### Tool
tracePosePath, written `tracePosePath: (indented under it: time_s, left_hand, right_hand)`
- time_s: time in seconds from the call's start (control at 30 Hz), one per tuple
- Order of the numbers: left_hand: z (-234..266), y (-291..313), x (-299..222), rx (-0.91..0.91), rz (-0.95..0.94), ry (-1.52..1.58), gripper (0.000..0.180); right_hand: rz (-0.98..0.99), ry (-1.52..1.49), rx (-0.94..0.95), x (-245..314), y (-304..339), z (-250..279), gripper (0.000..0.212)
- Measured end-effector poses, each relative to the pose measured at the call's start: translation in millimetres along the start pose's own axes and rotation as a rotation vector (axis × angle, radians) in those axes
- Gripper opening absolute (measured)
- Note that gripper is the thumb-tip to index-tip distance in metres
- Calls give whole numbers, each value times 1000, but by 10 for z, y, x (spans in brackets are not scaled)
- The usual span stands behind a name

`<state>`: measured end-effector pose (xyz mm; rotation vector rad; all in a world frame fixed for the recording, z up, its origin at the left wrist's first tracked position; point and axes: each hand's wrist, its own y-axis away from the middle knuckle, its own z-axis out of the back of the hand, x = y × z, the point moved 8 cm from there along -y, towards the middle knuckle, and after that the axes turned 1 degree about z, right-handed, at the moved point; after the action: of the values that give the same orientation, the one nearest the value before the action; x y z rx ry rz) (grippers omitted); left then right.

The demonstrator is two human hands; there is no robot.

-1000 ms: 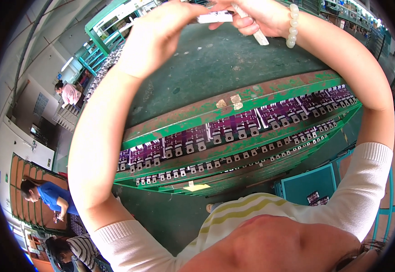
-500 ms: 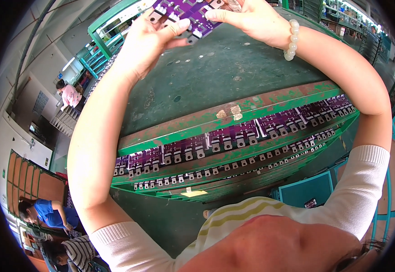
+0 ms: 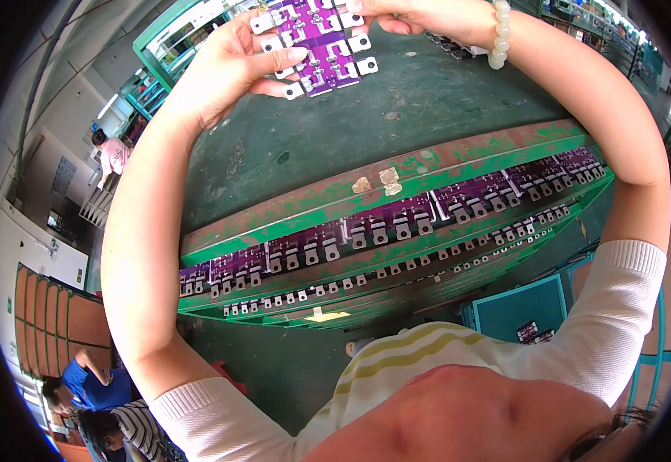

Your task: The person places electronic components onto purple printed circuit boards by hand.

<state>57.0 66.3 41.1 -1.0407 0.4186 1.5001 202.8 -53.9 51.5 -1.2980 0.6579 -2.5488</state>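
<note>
Overhead, both hands (image 3: 228,69) grip the purple circuit panel (image 3: 316,42) between them.

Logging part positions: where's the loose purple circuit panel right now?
Head view, top centre: purple circuit panel held between left hand and right hand, above the green worktable.

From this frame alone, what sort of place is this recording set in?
Most likely an electronics assembly workshop. Both hands hold a purple circuit board panel with metal tabs, a worn green rack carries rows of similar boards, and other workers sit at stations along the left edge.
</note>
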Motion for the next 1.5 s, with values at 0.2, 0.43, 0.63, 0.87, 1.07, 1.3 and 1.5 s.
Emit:
tracePosePath:
  time_s: [0.2,0.43,0.63,0.87,1.07,1.3,1.5]
  left_hand:
    - [10,21,1,20,14,0,54]
    - [7,13,47,47,34,57,51]
    - [-87,9,-44,126,51,174,51]
    - [-142,6,-63,112,120,165,48]
    - [-99,18,-9,88,20,92,49]
    - [-145,53,-89,87,30,87,55]
    - [-153,60,-100,51,24,127,51]
  right_hand:
    - [-1,12,26,58,26,8,21]
    - [-150,258,194,4,125,-152,19]
    - [-226,236,239,-77,176,-182,15]
    - [-190,307,179,-85,118,-284,21]
    - [-205,420,169,-61,109,-293,27]
    - [-199,365,156,-115,103,-279,25]
    - [-216,292,157,-117,129,-295,24]
